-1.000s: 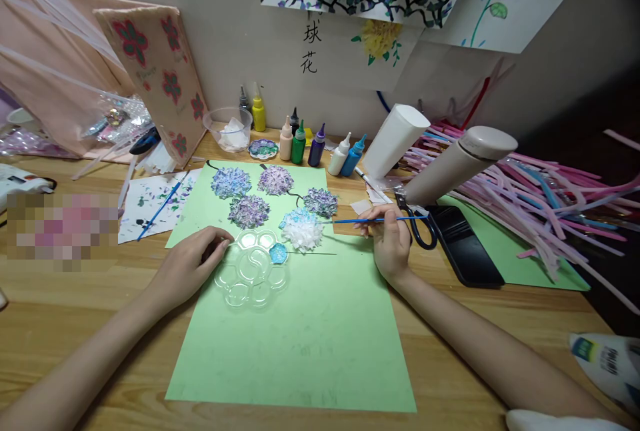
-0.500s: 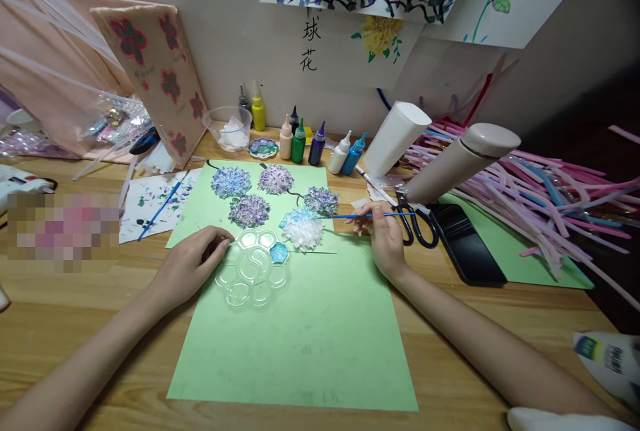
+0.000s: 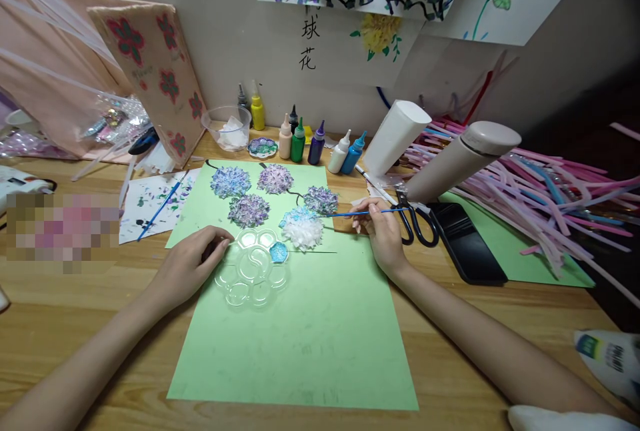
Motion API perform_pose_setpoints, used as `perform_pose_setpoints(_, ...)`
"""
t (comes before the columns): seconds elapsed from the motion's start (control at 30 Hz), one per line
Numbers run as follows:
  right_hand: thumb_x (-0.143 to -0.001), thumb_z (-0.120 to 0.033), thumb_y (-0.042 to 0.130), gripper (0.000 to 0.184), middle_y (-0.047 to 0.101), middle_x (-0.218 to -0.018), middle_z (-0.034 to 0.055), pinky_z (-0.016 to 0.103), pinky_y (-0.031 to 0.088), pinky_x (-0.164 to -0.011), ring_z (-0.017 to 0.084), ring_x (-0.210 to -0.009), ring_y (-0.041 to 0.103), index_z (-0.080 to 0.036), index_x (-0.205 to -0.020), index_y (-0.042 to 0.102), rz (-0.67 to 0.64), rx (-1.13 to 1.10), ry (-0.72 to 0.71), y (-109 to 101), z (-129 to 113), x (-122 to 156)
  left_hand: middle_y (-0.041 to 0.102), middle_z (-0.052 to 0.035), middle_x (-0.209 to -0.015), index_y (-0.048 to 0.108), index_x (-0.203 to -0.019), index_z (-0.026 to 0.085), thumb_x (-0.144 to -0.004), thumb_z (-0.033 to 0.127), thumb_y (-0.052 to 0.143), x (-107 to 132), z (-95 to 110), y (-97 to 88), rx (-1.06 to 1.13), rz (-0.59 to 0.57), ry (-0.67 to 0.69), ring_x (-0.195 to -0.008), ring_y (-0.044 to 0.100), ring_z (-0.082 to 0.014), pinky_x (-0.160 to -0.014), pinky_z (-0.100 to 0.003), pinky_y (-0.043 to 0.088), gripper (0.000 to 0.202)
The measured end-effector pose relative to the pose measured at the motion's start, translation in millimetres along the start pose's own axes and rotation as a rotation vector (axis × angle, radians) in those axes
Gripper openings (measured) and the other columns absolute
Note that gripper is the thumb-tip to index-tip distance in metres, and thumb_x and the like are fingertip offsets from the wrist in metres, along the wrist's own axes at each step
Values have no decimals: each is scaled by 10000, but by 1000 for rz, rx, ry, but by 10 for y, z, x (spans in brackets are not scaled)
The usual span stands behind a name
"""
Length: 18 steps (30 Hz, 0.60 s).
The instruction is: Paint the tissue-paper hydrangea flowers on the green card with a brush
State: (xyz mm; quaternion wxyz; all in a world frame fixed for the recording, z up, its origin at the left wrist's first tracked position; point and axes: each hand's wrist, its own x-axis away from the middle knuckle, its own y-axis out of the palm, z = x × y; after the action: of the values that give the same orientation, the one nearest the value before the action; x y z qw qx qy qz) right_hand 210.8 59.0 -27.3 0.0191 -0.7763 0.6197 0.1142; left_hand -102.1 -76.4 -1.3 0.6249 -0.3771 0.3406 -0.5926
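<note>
My right hand [image 3: 383,234] grips a slim blue paintbrush [image 3: 350,214] between thumb and fingers, held nearly level. The brush's tip is at the right edge of a round tissue-like flower [image 3: 303,231], light blue along its upper part and white below; I cannot tell whether it touches. On the left, my left hand [image 3: 197,257] has its fingertips closed on the rim of a clear flower-shaped palette [image 3: 255,264]. One of the palette's wells holds light blue paint [image 3: 279,252]. Several purple and blue flowers [image 3: 249,211] lie behind on the green paper [image 3: 295,351].
Paint bottles [image 3: 317,143] line the back beside a clear tub [image 3: 227,127]. To the right are black-handled scissors [image 3: 420,224], a phone [image 3: 467,241], a leaning flask [image 3: 465,154] and pipe cleaners [image 3: 530,197]. A second brush [image 3: 160,209] rests on paint-spotted paper at left.
The brush has drawn back slightly to the right, and its handle is tilted a little more. My left hand and the palette have stayed in place.
</note>
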Motion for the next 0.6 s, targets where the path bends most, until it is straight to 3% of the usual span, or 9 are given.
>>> perform_pose_setpoints(0.37, -874, -436, 525, 219, 629, -760, -1, 252, 482, -532, 128, -632, 594, -225, -820, 545, 28, -36, 38, 12, 3, -25, 647, -9, -867, 570, -961, 230, -920, 495, 377, 3, -5, -1, 19, 2, -9, -779, 594, -191, -666, -280, 411, 330)
perform_pose_setpoints(0.6, -863, -484, 532, 288, 618, -697, -9, 222, 441, -483, 112, -587, 583, -210, -774, 551, 74, -31, 36, 6, 12, -38, 635, -5, -856, 566, -969, 231, -924, 497, 385, 4, -13, 2, 23, -1, -9, -770, 584, -186, -667, -281, 405, 324)
